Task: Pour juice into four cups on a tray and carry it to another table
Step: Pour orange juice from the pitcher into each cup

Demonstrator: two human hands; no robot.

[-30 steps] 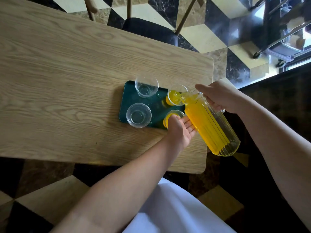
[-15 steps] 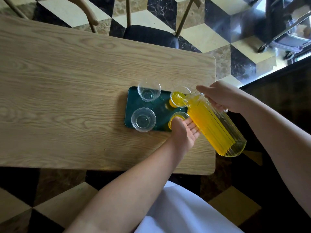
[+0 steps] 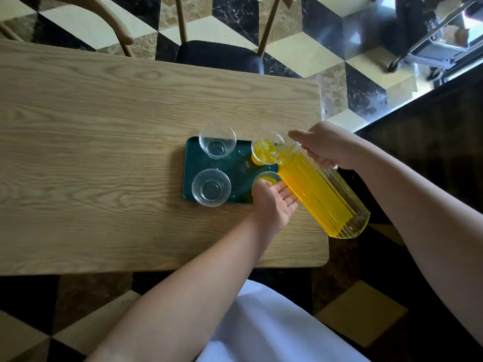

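Observation:
A dark green tray (image 3: 241, 167) lies near the right end of the wooden table (image 3: 104, 131) with clear cups on it. The far-left cup (image 3: 217, 140) and near-left cup (image 3: 211, 187) are empty. My right hand (image 3: 326, 145) grips the neck of a ribbed glass pitcher (image 3: 321, 197) of orange juice, tilted so its spout is over the far-right cup (image 3: 265, 151), which holds juice. The near-right cup (image 3: 267, 177) also holds juice and is partly hidden by my left hand (image 3: 274, 202), which rests flat against the pitcher's underside, fingers apart.
A wooden chair with a dark seat (image 3: 219, 54) stands at the table's far side. The floor has a black, cream and tan cube pattern. A metal cart (image 3: 439, 35) is at the top right. A dark counter (image 3: 431, 131) runs along the right.
The juice level in the far-right cup has risen a little as the pitcher keeps pouring. Both hands hold nearly the same pose; the view has shifted slightly.

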